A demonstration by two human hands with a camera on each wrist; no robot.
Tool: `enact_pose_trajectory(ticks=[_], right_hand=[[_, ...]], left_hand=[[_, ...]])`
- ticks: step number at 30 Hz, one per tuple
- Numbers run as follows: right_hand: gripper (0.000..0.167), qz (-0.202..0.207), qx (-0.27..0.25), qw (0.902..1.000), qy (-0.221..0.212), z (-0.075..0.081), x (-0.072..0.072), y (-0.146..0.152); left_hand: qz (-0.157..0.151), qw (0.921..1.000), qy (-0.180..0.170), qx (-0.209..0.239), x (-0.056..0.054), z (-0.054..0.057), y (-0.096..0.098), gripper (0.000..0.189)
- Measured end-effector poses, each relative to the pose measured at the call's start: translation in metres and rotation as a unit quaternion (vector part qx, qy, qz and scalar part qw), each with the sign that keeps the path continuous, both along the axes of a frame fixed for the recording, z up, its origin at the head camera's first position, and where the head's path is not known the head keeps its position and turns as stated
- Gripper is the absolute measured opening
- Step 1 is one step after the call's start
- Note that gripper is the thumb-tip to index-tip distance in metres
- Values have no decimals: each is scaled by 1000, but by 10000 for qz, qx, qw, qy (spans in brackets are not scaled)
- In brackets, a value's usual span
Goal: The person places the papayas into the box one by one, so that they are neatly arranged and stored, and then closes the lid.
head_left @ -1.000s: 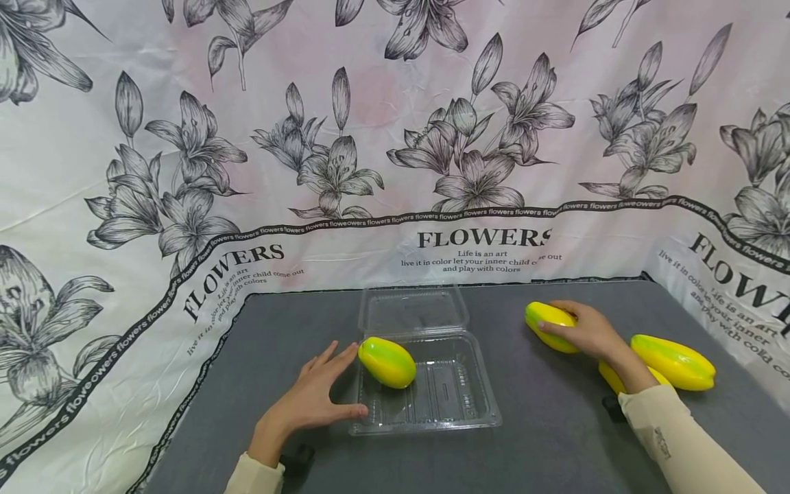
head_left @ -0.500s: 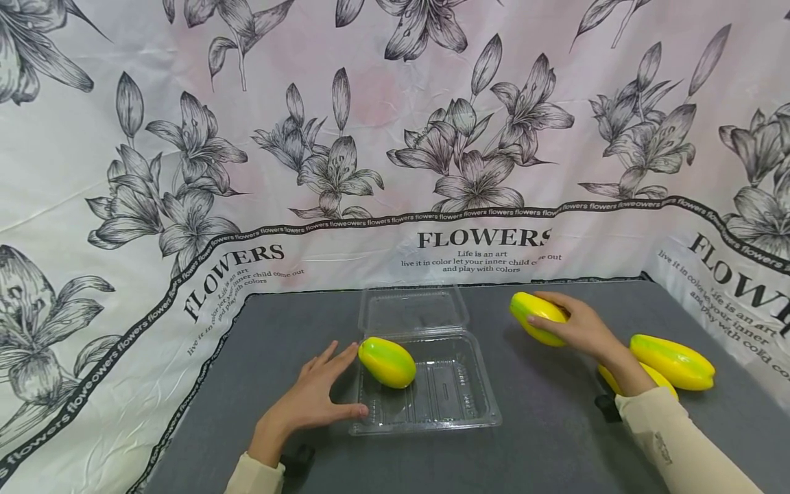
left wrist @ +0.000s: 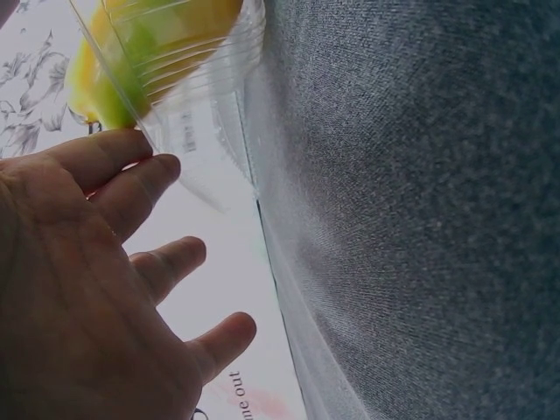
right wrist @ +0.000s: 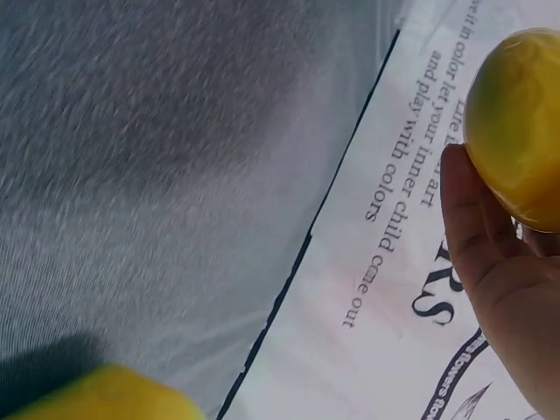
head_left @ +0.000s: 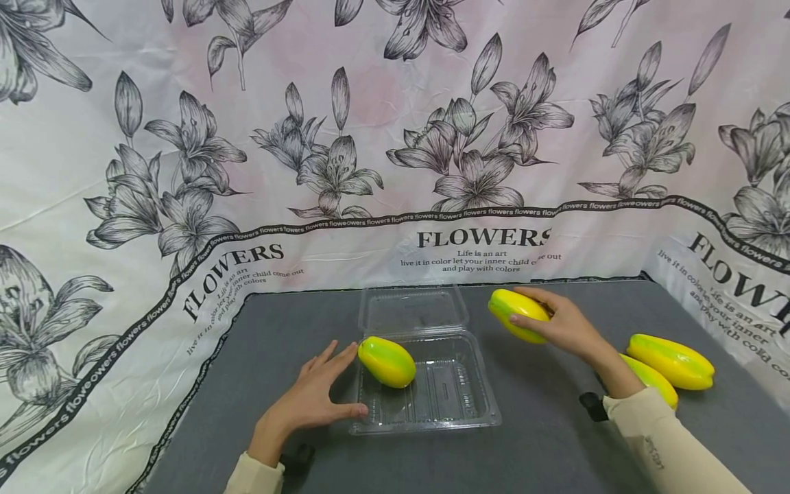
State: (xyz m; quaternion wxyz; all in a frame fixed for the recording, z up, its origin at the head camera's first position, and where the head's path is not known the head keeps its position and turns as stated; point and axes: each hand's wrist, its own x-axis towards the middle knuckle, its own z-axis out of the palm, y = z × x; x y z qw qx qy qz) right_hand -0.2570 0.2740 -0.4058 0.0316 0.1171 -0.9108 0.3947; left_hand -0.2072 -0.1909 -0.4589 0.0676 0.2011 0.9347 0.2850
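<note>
My right hand [head_left: 569, 328] grips a yellow-green papaya [head_left: 517, 314] above the table, right of a clear plastic clamshell box [head_left: 487, 405]. The held papaya [right wrist: 516, 122] also shows at the right edge of the right wrist view. The box lies with its lid [head_left: 413, 310] folded back, and another papaya [head_left: 387, 362] rests in its left part. At the box's left side my left hand [head_left: 315, 398] has its fingers spread, thumb and fingertips at the rim. In the left wrist view, the left hand's fingertips [left wrist: 162, 166] meet the clear wall, with nothing held.
Two more papayas lie on the right side of the grey table [head_left: 531, 439]: a rear one [head_left: 673, 361] and a nearer one [head_left: 654, 384] partly behind the right forearm. A floral printed cloth [head_left: 345, 254] hangs behind the table and along its sides.
My right hand has carried its papaya leftward, closer to the box, uncovering more of the nearer papaya on the right. My left hand, the box and the papaya in it stay put.
</note>
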Motion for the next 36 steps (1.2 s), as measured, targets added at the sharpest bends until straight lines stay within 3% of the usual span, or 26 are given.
enact_pose_trajectory(ticks=[21,36], right_hand=[[66,608,-662,9959,-38,-3,6,-52],[65,1149,-599,9916,57,6,10,-91]], left_hand=[[-41,10000,19,29,0,1,-1,106],[25,10000,-51,-24,0,0,0,106]])
